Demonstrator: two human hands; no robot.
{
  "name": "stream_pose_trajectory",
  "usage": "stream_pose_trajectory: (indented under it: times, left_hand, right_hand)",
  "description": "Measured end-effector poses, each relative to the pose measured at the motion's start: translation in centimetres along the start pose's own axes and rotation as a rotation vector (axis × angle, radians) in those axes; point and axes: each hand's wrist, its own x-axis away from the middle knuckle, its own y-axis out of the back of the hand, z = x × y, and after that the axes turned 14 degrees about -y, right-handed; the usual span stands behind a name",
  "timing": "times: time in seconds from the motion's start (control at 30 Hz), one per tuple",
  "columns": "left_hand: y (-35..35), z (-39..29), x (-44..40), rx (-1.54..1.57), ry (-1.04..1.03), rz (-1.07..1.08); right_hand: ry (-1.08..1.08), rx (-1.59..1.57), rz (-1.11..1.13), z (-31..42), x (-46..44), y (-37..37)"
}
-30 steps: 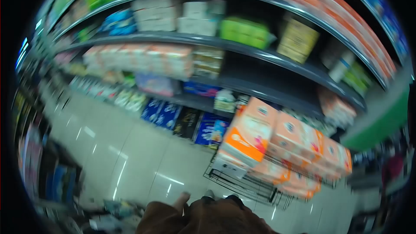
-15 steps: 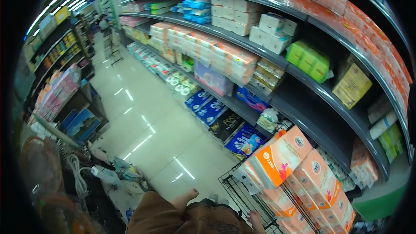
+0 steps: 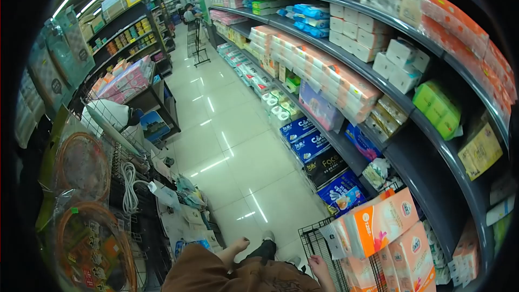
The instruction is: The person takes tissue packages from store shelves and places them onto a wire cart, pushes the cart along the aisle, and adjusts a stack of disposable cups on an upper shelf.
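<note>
View has swung farther along the aisle, showing more of the right hand; it and the left hand are loosely curled, grip apparently empty. Tissue packs sit in the wire cart, beside the right.

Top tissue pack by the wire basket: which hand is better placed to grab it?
Probably the right hand. It is beside the wire basket, nearer the top tissue pack; the left hand is farther off, across the body.
</note>
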Motion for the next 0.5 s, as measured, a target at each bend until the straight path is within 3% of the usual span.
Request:
stream_pose_trajectory:
  times: [0.07, 0.17, 0.23, 0.3, 0.37, 0.43, 0.5]
  left_hand:
    - [0.2, -1.4, -1.2, 0.065, -0.033, 0.027]
    - [2.6, -4.5, -2.2, 0.199, -0.015, 0.094]
    - [4.0, -3.4, -4.9, 0.082, -0.100, 0.112]
    - [6.3, -2.5, -6.8, 0.176, -0.050, 0.150]
    - [8.6, -1.2, -8.5, 0.186, 0.004, 0.108]
    - [10.5, 0.4, -10.3, 0.269, 0.060, 0.037]
    - [12.3, 3.0, -11.4, 0.322, 0.146, 0.057]
  right_hand:
    - [0.100, -0.053, 0.192, 8.3, 2.3, -2.2]
    - [0.413, 0.136, 0.171, 19.3, 3.6, -4.0]
    - [0.504, 0.162, -0.012, 26.1, 4.8, -3.8]
    - [0.364, 0.195, -0.231, 33.1, 7.5, -2.7]
    - [0.481, 0.277, -0.455, 35.5, 3.9, 1.7]
    - [0.418, 0.403, -0.678, 39.1, 2.1, 5.9]
    - [0.515, 0.596, -0.784, 41.0, 0.5, 8.9]
